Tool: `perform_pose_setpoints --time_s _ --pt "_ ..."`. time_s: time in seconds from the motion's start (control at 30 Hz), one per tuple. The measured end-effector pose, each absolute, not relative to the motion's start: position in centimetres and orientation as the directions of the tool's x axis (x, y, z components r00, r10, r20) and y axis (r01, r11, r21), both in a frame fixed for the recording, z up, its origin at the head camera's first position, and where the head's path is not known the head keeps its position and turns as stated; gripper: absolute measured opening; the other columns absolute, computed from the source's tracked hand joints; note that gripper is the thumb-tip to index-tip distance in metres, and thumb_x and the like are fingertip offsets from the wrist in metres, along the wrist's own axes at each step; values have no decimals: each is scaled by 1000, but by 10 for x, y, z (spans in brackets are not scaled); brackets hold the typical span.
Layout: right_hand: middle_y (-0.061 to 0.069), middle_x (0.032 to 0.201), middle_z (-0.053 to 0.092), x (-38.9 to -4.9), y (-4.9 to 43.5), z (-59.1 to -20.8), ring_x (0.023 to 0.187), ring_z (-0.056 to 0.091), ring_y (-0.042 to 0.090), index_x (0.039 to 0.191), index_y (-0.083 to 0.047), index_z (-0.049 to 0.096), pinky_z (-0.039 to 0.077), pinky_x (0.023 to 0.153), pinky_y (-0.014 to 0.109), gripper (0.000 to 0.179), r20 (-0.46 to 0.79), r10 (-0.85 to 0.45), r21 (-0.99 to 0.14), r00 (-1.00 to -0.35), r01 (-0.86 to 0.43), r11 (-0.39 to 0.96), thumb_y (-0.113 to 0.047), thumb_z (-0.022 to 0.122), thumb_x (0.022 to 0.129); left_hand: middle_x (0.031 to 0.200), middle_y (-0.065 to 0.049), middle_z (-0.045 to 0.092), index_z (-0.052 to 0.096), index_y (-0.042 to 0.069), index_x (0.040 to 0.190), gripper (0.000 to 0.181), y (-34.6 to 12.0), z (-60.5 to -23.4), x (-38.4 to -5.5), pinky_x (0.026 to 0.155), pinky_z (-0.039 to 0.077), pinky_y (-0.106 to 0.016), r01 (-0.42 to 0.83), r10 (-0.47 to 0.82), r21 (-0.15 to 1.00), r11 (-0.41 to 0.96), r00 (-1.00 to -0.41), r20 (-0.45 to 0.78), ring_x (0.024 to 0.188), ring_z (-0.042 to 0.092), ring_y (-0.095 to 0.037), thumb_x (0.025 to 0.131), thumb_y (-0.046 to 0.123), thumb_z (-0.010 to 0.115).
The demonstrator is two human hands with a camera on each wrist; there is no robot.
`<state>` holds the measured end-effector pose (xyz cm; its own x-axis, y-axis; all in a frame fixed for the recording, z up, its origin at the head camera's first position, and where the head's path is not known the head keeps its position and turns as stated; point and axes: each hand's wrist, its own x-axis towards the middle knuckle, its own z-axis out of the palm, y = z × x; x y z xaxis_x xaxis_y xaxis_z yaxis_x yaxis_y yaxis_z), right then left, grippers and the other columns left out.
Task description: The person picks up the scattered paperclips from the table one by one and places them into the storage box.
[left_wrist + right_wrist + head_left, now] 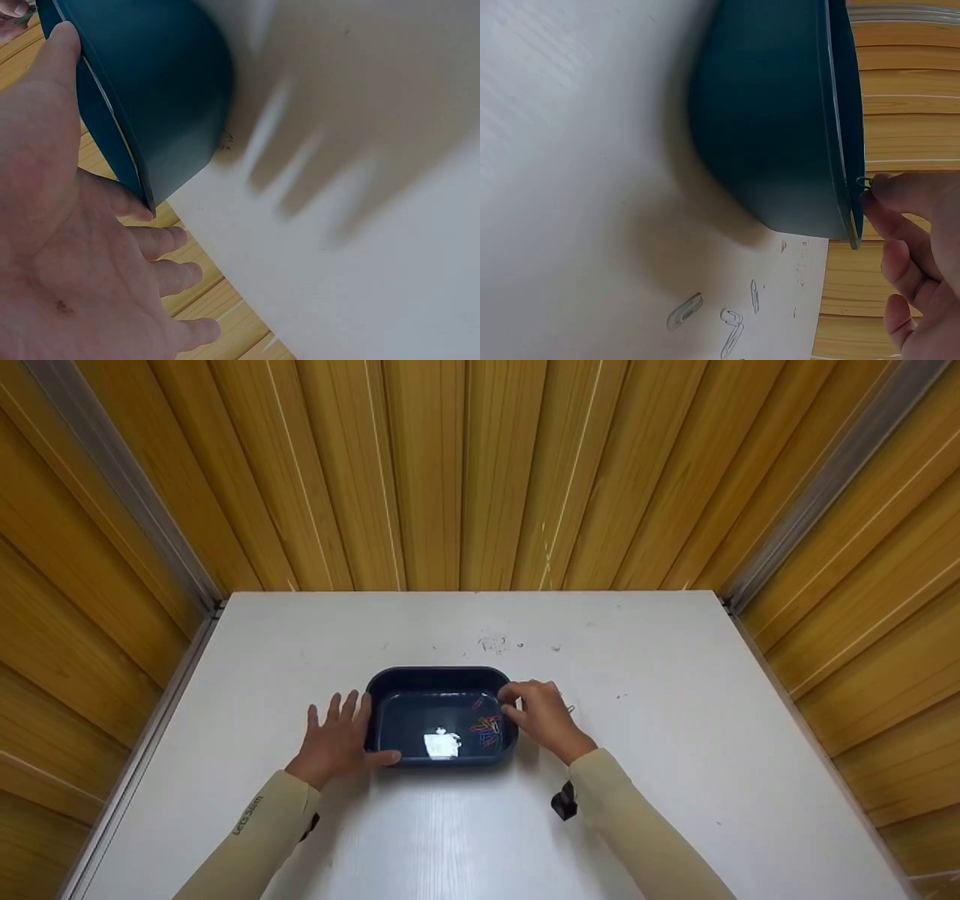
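Note:
A dark blue rectangular basin stands on the white table, with several coloured paper clips lying at the right of its floor. My left hand rests against the basin's left end, fingers spread and straight; thumb and index finger touch the rim in the left wrist view. At the opposite end, my right hand is just over the rim. Between its thumb and index finger it pinches a small green paper clip, seen in the right wrist view. The other fingers of that hand are curled.
On the table right of the basin lie loose silver paper clips, partly hidden by the right hand in the head view. Dark marks spot the white table behind the basin. Wood-patterned panels enclose the back and sides.

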<state>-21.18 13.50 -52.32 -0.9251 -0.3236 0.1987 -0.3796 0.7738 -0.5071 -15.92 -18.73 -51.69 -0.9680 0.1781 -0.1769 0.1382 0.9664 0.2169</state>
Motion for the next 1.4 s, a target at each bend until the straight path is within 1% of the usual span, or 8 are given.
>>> perform_pose_setpoints --time_s 0.13,0.23,0.43,0.6,0.7,0.9,1.13,1.4 --pt "-2 86 72 -212 130 -523 77 60 15 95 -13 73 40 85 39 9 169 -316 -520 -934 -357 776 -12 72 86 158 -26 21 21 0 153 113 -187 -516 -158 112 6 -72 137 178 224 965 -968 -176 146 15 -48 76 70 65" --pt "0 90 73 -213 126 -522 82 61 16 99 -12 73 40 88 39 13 139 -304 -529 -942 -331 782 -12 72 86 158 -26 21 21 0 153 113 -187 -515 -158 112 5 -72 134 177 231 964 -968 -175 146 15 -48 76 70 66" --pt "-1 91 71 -214 120 -523 82 56 16 103 -15 73 40 82 34 16 97 -283 -526 -954 -291 799 -16 71 87 158 -26 19 20 0 153 114 -188 -515 -158 112 4 -71 124 171 245 961 -968 -181 147 13 -48 75 69 66" --pt "-1 95 72 -216 118 -523 86 55 16 105 -16 73 41 83 34 17 79 -280 -518 -957 -279 808 -16 71 88 158 -26 20 20 0 153 113 -188 -514 -156 112 5 -71 131 178 248 960 -967 -181 147 13 -48 76 68 66" --pt "-1 96 72 -218 118 -524 86 58 16 104 -16 73 40 85 35 16 88 -286 -503 -954 -291 814 -17 71 88 158 -26 20 20 0 153 112 -188 -514 -156 112 5 -72 133 180 242 961 -967 -180 146 14 -48 77 68 66" --pt "-2 95 74 -222 116 -526 87 64 15 101 -17 73 38 85 36 13 116 -293 -477 -949 -312 822 -17 70 88 158 -26 22 21 0 153 112 -187 -514 -157 112 7 -71 132 175 225 965 -967 -183 147 15 -47 76 69 65" --pt "-2 101 73 -225 113 -527 93 63 16 101 -19 72 39 89 35 12 75 -283 -477 -956 -284 832 -18 69 89 158 -25 22 21 1 153 113 -186 -513 -156 113 7 -71 127 171 239 963 -969 -176 147 15 -46 75 70 66" --pt "-1 104 73 -228 112 -527 95 61 17 103 -19 72 39 88 35 14 53 -282 -475 -958 -272 836 -18 69 90 158 -25 21 21 1 153 114 -186 -513 -156 113 6 -71 124 172 247 961 -968 -181 147 14 -46 75 71 65"
